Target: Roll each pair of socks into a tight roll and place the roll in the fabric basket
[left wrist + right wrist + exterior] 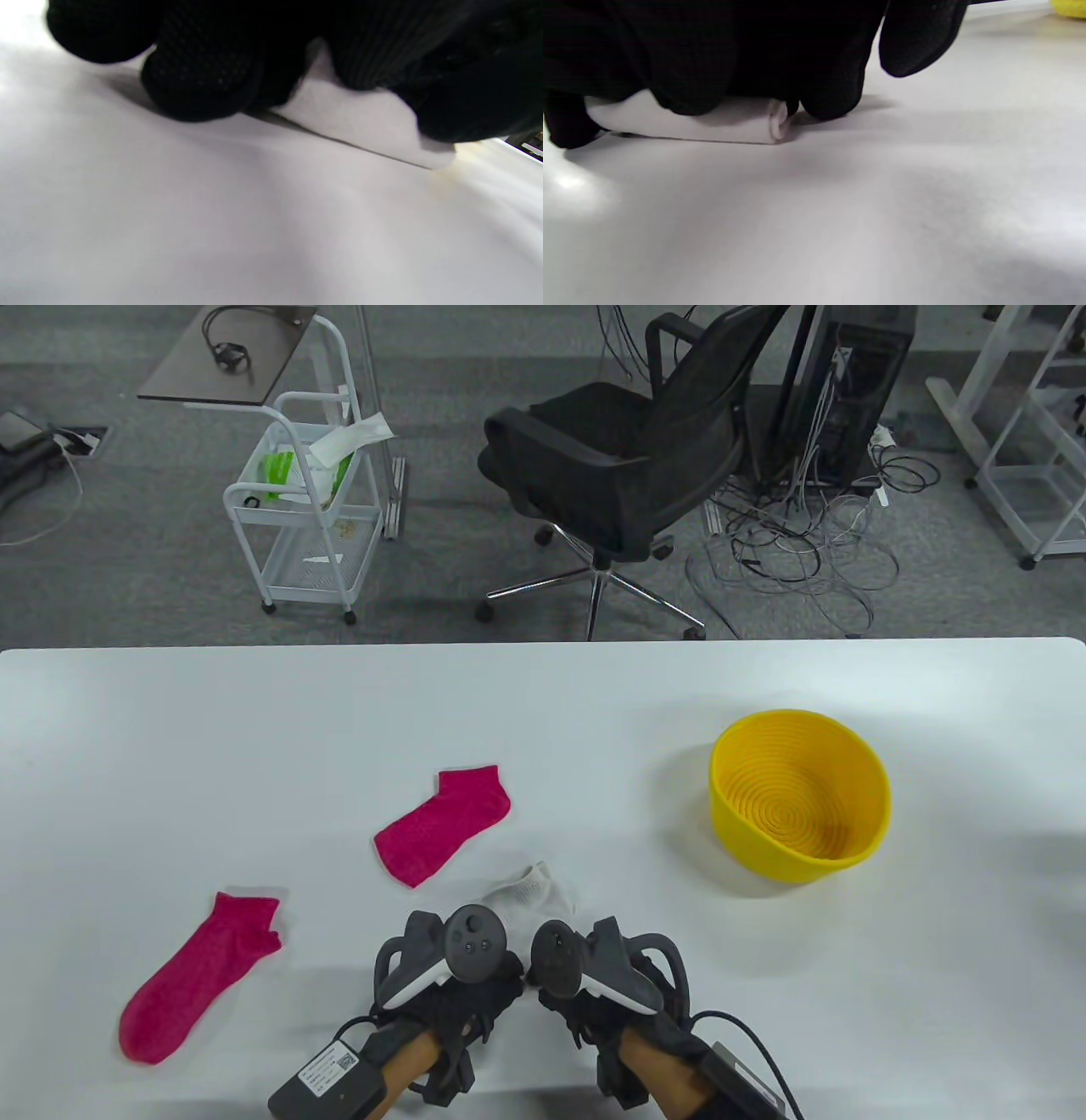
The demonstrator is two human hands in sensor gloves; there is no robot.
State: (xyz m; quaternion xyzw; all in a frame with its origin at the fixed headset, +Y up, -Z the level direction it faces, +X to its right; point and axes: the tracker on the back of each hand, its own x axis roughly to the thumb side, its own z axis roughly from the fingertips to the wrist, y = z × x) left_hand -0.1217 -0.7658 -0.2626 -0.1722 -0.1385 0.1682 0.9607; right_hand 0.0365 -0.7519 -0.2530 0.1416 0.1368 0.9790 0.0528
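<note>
Both hands were side by side at the near edge of the white table [170, 746], fingers curled down over a white sock roll [712, 120]. In the right wrist view the fingertips [831, 101] of the right hand [594, 984] pressed on its rolled end, which lay on the table. The left hand [445, 984] gripped the other part [360, 114] — it looked like the same sock, but the blur made this uncertain. The trackers hid most of the sock from above; only its loose end [530, 891] showed. Further left lay two pink socks [443, 823], apart. To the right stood the yellow basket [874, 814] — with nothing inside.
</note>
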